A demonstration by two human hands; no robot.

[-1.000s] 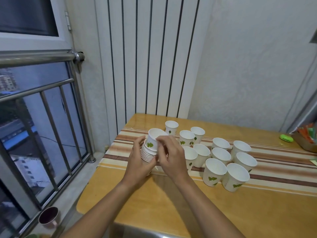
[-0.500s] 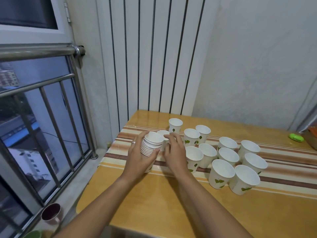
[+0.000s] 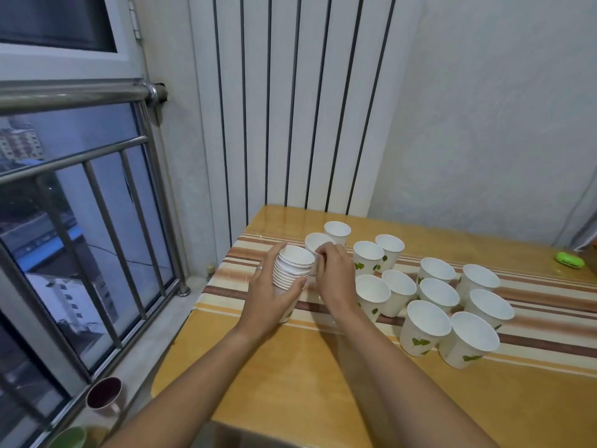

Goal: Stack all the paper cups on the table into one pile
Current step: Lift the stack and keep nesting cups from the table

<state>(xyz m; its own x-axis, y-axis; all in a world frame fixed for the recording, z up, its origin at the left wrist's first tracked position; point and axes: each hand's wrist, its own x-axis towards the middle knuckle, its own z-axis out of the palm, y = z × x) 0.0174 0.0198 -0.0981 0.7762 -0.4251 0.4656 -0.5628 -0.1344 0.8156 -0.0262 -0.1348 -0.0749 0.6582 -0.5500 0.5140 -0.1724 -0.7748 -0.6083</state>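
Observation:
A pile of several nested white paper cups (image 3: 293, 267) stands tilted near the table's left edge, and my left hand (image 3: 270, 292) is wrapped around its side. My right hand (image 3: 334, 276) sits just right of the pile, its fingertips pinching the rim of a single white cup (image 3: 316, 242) behind the pile. Several loose white cups with green leaf prints (image 3: 423, 328) stand upright to the right on the striped cloth (image 3: 542, 302).
The wooden table (image 3: 290, 392) abuts a white ribbed wall panel (image 3: 290, 108). A green oval object (image 3: 569, 261) lies at the far right. Left of the table are a window with metal bars (image 3: 106, 205) and a dark mug (image 3: 104, 397) on the sill.
The cup held over the pile one second ago now sits nested in it. My right hand has moved back to the single cup behind the pile. The view has shifted slightly left.

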